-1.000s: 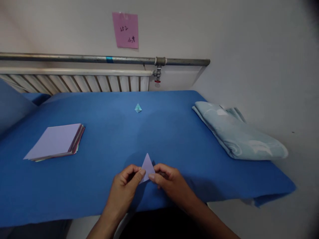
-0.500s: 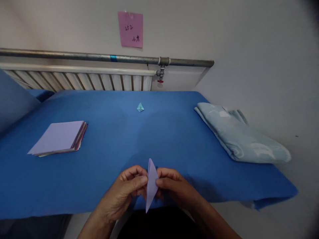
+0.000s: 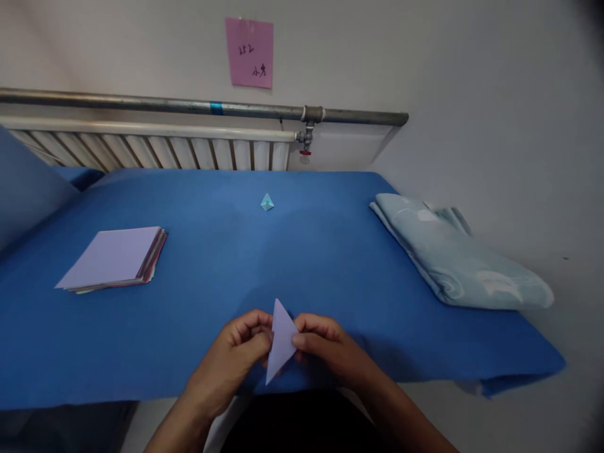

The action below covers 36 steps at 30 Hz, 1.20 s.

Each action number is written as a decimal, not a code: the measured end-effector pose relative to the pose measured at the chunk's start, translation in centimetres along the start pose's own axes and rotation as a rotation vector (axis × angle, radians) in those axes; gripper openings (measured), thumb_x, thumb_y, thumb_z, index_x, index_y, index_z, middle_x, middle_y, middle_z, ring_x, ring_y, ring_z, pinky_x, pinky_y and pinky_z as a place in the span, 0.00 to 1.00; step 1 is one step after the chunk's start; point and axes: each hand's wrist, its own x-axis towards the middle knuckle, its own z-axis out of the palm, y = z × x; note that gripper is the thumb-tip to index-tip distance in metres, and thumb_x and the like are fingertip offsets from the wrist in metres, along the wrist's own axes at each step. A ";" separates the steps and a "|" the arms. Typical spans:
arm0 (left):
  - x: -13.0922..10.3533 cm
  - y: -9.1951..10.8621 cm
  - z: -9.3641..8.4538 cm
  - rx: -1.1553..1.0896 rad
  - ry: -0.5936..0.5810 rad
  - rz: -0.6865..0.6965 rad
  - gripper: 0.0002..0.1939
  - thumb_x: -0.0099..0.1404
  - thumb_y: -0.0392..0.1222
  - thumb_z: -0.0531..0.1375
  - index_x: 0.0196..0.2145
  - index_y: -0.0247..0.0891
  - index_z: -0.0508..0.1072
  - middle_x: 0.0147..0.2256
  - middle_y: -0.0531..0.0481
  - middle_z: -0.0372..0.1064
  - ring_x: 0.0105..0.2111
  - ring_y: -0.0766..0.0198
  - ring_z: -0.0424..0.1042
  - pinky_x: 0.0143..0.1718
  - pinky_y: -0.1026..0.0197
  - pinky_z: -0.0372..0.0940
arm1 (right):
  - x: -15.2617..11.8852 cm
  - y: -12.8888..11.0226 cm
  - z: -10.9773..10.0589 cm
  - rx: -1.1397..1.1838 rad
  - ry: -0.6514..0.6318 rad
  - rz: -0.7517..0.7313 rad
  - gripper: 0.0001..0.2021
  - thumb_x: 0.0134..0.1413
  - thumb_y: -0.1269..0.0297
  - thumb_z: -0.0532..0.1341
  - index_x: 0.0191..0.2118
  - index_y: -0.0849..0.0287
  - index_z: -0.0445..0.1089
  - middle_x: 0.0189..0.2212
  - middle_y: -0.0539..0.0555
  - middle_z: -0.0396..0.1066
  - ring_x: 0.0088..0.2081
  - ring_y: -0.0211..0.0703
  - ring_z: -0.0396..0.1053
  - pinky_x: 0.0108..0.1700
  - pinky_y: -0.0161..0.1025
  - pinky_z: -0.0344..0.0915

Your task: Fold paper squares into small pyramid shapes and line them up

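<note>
Between my two hands is a piece of lilac paper (image 3: 282, 341) folded into a triangle, its long edge to the left and one corner to the right. My left hand (image 3: 243, 349) has thumb and fingers closed at the long edge. The right-hand corner is pinched between the thumb and fingers of my right hand (image 3: 321, 343). Both hands are just above the near edge of the blue-covered surface (image 3: 212, 264). Some fingertips are hidden behind the paper.
A stack of coloured paper (image 3: 113, 255) lies at the left, lilac on top. A small light-blue folded paper piece (image 3: 267, 202) sits far back. On the right rests a folded pale-blue blanket (image 3: 457, 251). Behind are a radiator (image 3: 226, 154) and a metal pipe (image 3: 155, 104).
The folded lilac paper has turned, so more of its flat face shows and its lower tip points further left. My left thumb has shifted slightly left. Both hands keep hold.
</note>
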 end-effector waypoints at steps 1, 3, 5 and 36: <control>0.0 0.0 0.1 0.046 0.006 0.012 0.06 0.55 0.40 0.63 0.31 0.37 0.73 0.22 0.56 0.68 0.21 0.71 0.65 0.26 0.68 0.61 | 0.1 -0.2 0.0 -0.066 0.015 -0.005 0.10 0.51 0.59 0.62 0.28 0.60 0.68 0.22 0.46 0.65 0.25 0.33 0.60 0.30 0.32 0.56; 0.2 0.0 0.2 0.105 0.017 0.023 0.06 0.54 0.40 0.63 0.30 0.37 0.73 0.22 0.56 0.67 0.21 0.71 0.64 0.25 0.68 0.61 | 0.2 -0.5 0.2 -0.175 0.020 -0.013 0.09 0.53 0.59 0.59 0.29 0.59 0.68 0.23 0.46 0.65 0.26 0.34 0.60 0.31 0.33 0.57; 0.3 -0.2 0.1 0.156 0.071 0.048 0.06 0.53 0.41 0.63 0.28 0.37 0.72 0.21 0.57 0.66 0.20 0.71 0.63 0.23 0.69 0.59 | 0.2 -0.6 0.5 -0.286 0.080 -0.058 0.07 0.53 0.60 0.59 0.32 0.58 0.69 0.26 0.47 0.66 0.29 0.36 0.63 0.34 0.34 0.59; 1.0 -1.3 1.1 0.760 0.437 0.416 0.08 0.58 0.39 0.60 0.37 0.42 0.74 0.30 0.50 0.76 0.29 0.60 0.74 0.33 0.61 0.64 | 0.7 -0.4 2.7 -0.736 0.428 -0.228 0.09 0.55 0.70 0.54 0.41 0.56 0.65 0.33 0.54 0.73 0.33 0.43 0.69 0.35 0.38 0.62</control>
